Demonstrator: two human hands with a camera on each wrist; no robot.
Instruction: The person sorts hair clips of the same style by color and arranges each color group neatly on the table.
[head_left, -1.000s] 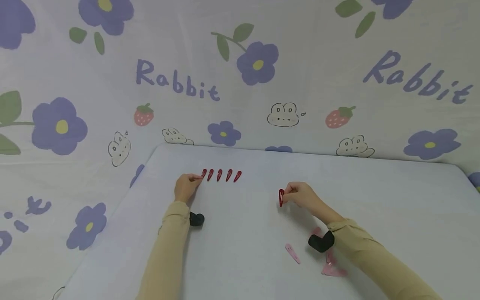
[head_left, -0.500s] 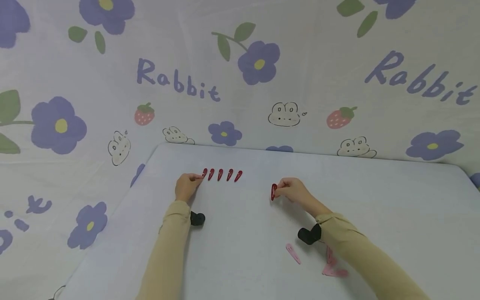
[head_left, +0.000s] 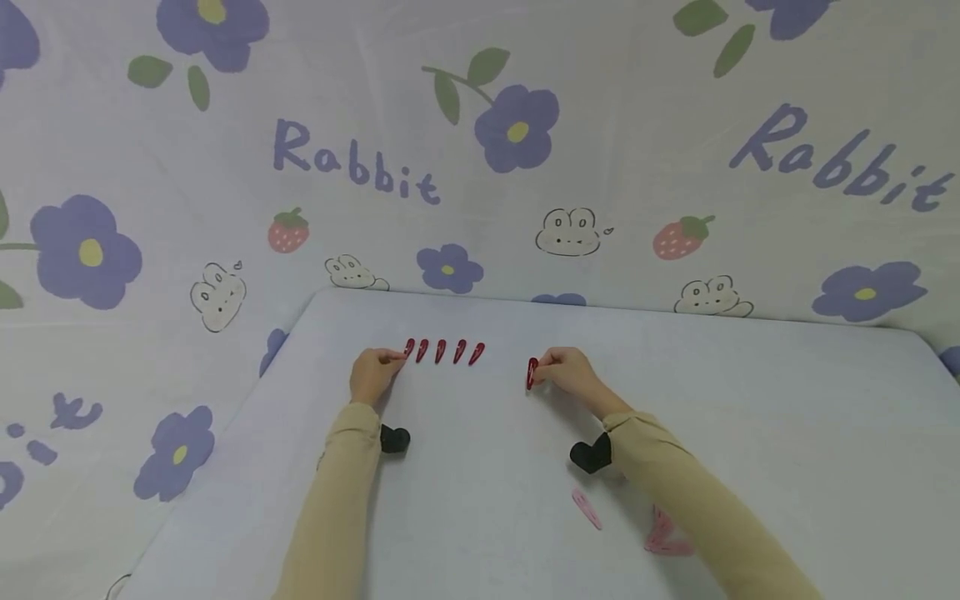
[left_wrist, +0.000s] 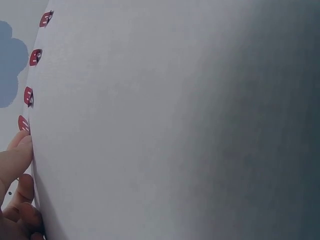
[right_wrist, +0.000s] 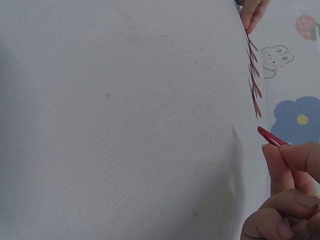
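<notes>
Several dark red snap hair clips (head_left: 441,351) stand side by side in a short row on the white table (head_left: 480,467), toward its far edge. At the left end of that row, my left hand (head_left: 372,375) pinches the lower end of the leftmost red hair clip (head_left: 409,347) between thumb and index finger. To the right of the row, my right hand (head_left: 573,375) pinches another red hair clip (head_left: 532,373) by its side, a gap away from the rightmost clip. In the right wrist view this held clip (right_wrist: 270,136) points toward the row.
A pink hair clip (head_left: 587,508) lies near the front, below my right wrist. More pink clips (head_left: 664,537) lie in a small heap, partly hidden by the right sleeve (head_left: 690,492). Behind the table hangs a cloth (head_left: 615,167) printed with flowers and rabbits.
My right hand has moved left and slightly away from me with the red hair clip, closer to the row. The left hand stays at the leftmost clip.
</notes>
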